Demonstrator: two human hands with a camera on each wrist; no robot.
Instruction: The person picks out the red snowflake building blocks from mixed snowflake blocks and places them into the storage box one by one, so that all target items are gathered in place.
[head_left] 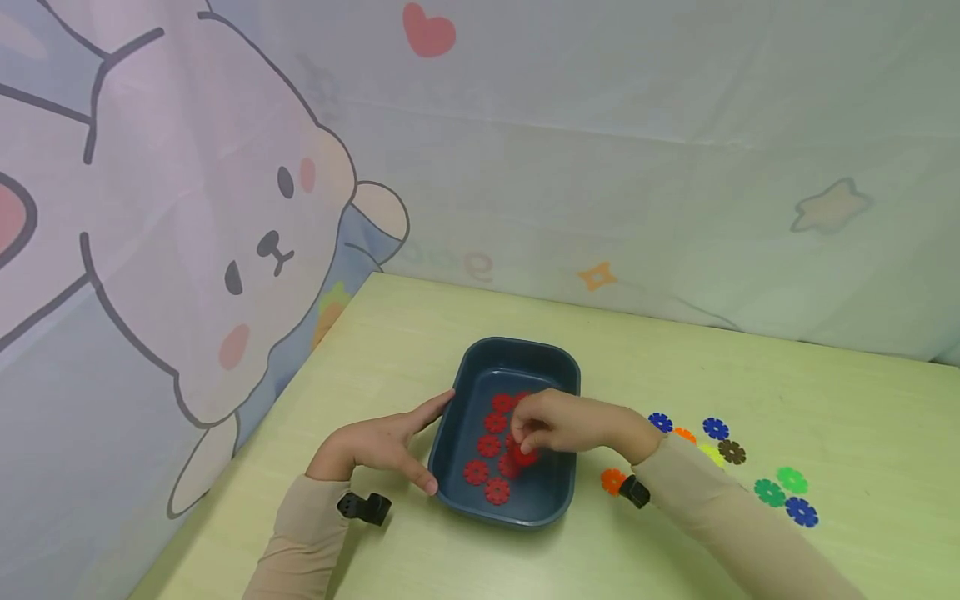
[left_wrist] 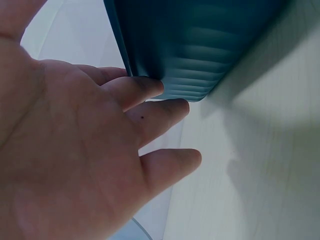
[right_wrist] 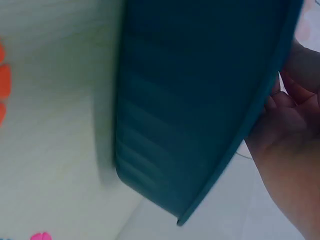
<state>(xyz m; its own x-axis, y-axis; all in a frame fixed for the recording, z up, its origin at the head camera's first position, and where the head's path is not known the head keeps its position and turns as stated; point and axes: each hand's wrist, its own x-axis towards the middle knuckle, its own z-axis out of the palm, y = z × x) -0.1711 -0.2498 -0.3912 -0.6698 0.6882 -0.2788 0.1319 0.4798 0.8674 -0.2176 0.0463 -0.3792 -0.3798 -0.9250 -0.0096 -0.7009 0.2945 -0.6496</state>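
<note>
A dark blue rectangular tray (head_left: 542, 500) stands on the table, with several red snowflake discs (head_left: 497, 491) spread over its floor. My left hand (head_left: 381, 442) is at the tray's left side, its fingers extended and its fingertips touching the outer wall (left_wrist: 200, 55) in the left wrist view. Over the tray, my right hand (head_left: 564, 419) pinches a red snowflake disc (head_left: 526, 457) between thumb and fingers; the disc is blurred and partly covered. In the right wrist view the tray's wall (right_wrist: 170, 115) hides most of the fingertips.
Right of the tray lie loose snowflake discs: an orange one (head_left: 612, 481) near the right wrist, a brown one (head_left: 732, 452), a green one (head_left: 769, 492) and blue ones (head_left: 802, 512) among them. A printed cloth (head_left: 600, 167) hangs behind the pale table (head_left: 420, 317).
</note>
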